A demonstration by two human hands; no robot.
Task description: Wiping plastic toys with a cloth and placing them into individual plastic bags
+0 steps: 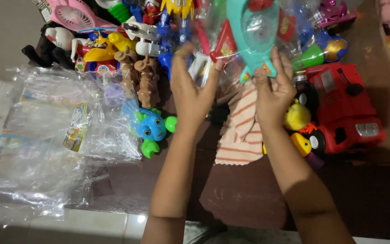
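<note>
**Two hands on a bagged teal toy above a crowded tabletop**

At the far left a heap of clear plastic bags (46, 135) lies flat, some with printed paper cards inside, spilling over the edge of the dark brown tabletop (249, 194). Behind them, near the top edge, sit a pink handheld fan (71, 13) and a black-and-white plush toy (50, 45). Just to the right stand two brown animal figures (143, 79), and below them lies a blue fish-like toy (152, 129) with green fins, close beside the left forearm.

The left hand (190, 92) is raised with fingers spread; its grip closes on the left side of a clear plastic wrapper (213, 27), thumb and fingertips pinching the film. Inside that wrapper, held up over the toy pile, is a teal plane-shaped toy (253, 31) with a clear round window and red wings (the wrapper blurs its finer details). The right hand (274, 88) has its grip on the toy's lower, tail end through the film, fingers pressed against it.

Under the two hands a striped cream-and-orange cloth (240, 131) lies on the tabletop. Right of the right wrist sit a yellow round toy (296, 115) and, touching it, a big red toy truck (344, 108) with black wheels. Behind the truck lie a green cone (310, 56) and a blue and gold ball (335, 47)
</note>
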